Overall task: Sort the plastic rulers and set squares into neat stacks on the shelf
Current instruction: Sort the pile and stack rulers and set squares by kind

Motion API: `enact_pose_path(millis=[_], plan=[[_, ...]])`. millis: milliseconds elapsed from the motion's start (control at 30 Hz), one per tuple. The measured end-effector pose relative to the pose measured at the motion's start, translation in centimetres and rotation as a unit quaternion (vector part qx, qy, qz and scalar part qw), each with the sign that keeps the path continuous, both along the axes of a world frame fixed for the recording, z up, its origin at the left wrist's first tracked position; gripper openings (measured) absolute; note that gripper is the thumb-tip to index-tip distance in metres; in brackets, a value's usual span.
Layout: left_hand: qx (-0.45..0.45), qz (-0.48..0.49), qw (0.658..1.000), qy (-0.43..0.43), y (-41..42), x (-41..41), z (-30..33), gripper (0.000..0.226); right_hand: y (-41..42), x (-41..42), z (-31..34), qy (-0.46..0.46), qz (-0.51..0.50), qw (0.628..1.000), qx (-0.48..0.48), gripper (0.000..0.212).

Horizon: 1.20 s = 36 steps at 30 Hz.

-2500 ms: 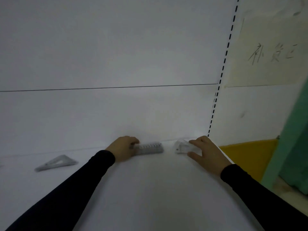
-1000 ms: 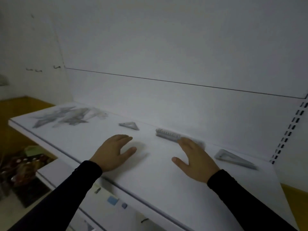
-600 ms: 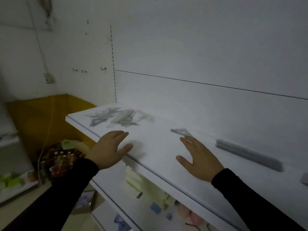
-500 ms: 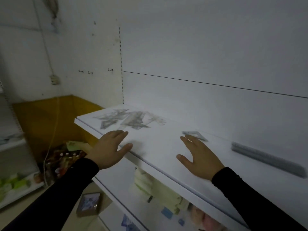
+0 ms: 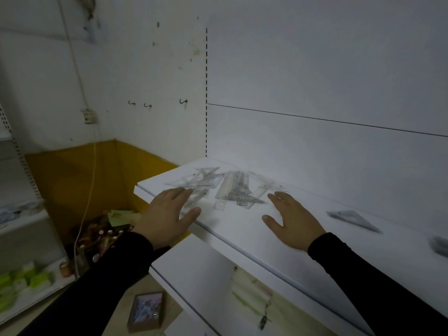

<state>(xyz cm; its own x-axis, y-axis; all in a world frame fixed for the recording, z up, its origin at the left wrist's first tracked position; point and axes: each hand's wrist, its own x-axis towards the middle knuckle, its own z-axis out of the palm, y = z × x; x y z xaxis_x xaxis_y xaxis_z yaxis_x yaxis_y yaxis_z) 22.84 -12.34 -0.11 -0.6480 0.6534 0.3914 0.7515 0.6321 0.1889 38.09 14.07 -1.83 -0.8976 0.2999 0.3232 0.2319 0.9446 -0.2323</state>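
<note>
Your left hand point(image 5: 167, 218): fingers straight, spread, empty, over shelf point(image 5: 242, 229) front edge, fingertips covering near corner of clear pile point(image 5: 223, 187). Your right hand point(image 5: 292, 220): flat, fingers spread, empty, just right of pile. Pile of transparent rulers and set squares at shelf's left end; edges overlap, count unreadable. Longest rulers run front-to-back. Lone set square point(image 5: 354, 219) lies right, blurred, sharp tip pointing right. Grey item point(image 5: 440, 244) cut off at frame edge.

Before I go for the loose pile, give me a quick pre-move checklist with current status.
1. Left hand free, holding nothing: ok.
2. Right hand free, fingers spread: ok.
3. Loose pile in view between the hands: ok.
4. Pile already sorted by type: not ok, rulers and set squares overlap.
5. Lone set square lies apart on the shelf, clear of the pile: ok.
6. Piece count in the pile: cannot tell, too blurred.
</note>
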Motion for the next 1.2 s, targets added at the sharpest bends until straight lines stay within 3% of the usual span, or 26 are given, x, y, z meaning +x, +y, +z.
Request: enact_pose_path(millis=[267,333,500,600,767,967,1200], plan=[[-0.078,-0.012,0.997,-0.001,3.0,-7.7,-0.9,0.101,4.7,-10.7,-0.8,-0.004,-0.031,0.997,-0.076,0.066],[-0.089,-0.013,0.996,-0.003,4.0,-10.1,-0.9,0.107,6.2,-13.0,-1.3,-0.026,-0.059,0.995,-0.071,0.066],[-0.105,-0.028,0.994,0.002,6.8,-14.8,-1.3,0.098,8.4,-15.9,-2.5,-0.091,-0.146,0.984,-0.048,0.058],[-0.115,-0.053,0.992,-0.011,8.6,-17.5,-1.2,0.1,8.4,-17.0,-2.5,-0.103,-0.144,0.983,-0.057,0.058],[-0.132,-0.107,0.985,-0.018,11.8,-21.8,-1.4,0.098,6.7,-18.4,-1.9,-0.111,-0.11,0.985,-0.074,0.035],[-0.16,-0.172,0.97,-0.063,13.4,-25.4,-1.5,0.098,3.1,-21.1,-0.3,-0.139,-0.098,0.981,-0.091,0.043],[-0.155,-0.26,0.949,-0.089,14.9,-27.8,-2.5,0.067,-0.1,-23.5,-0.7,-0.11,-0.129,0.982,-0.086,0.048]])
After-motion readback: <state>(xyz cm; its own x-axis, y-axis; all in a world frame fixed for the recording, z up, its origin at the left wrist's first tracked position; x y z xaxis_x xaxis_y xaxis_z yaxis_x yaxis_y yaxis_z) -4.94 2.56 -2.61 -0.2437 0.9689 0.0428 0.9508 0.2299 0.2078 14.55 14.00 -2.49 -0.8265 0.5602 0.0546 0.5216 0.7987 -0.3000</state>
